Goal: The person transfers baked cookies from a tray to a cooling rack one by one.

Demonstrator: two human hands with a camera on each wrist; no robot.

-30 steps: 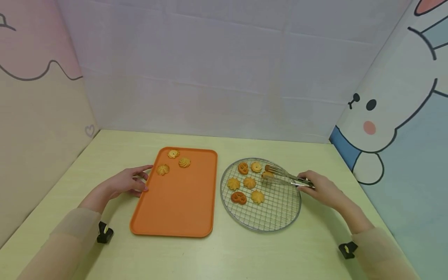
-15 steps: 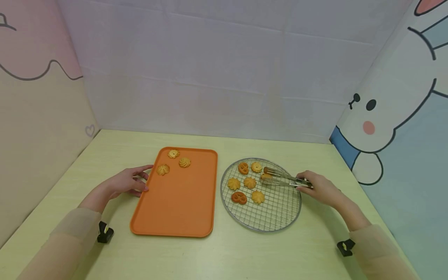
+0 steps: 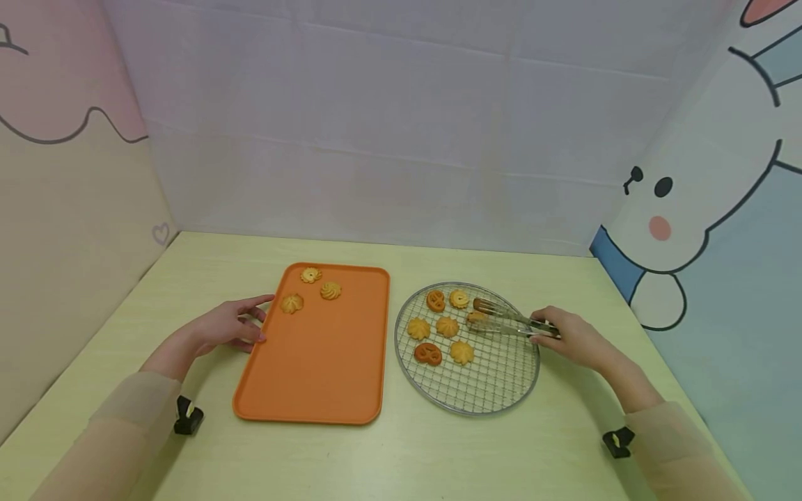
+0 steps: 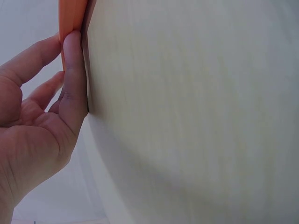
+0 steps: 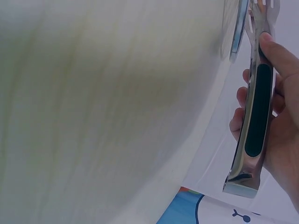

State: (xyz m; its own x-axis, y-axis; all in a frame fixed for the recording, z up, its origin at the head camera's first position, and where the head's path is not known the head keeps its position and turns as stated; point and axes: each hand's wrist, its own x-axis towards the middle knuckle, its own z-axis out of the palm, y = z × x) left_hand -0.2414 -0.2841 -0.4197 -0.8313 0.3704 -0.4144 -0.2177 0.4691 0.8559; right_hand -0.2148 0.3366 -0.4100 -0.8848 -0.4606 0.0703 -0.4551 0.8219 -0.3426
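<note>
In the head view, my left hand (image 3: 228, 325) touches the left rim of an orange tray (image 3: 319, 362), its thumb and index fingertips apart along that edge. The left wrist view shows the fingertips (image 4: 72, 44) against the tray's side. Three cookies, one of them a swirl cookie (image 3: 331, 290), lie at the tray's far left. My right hand (image 3: 573, 335) grips metal serving tongs (image 3: 516, 323) with dark green handle inlays. Their slotted ends straddle a cookie (image 3: 476, 316) on the round wire rack (image 3: 495, 390); whether they press it is unclear.
Several more cookies, such as a flower-shaped one (image 3: 461, 353) and a pretzel-shaped one (image 3: 428, 354), lie on the rack. Tray and rack stand side by side on a pale table (image 3: 401, 459). A white wall sheet (image 3: 388, 139) and printed side panels enclose the table.
The tongs' ends have shifted slightly left and drawn nearer each other around the far-right cookie, with the right hand following. The left hand and tray stay where they were.
</note>
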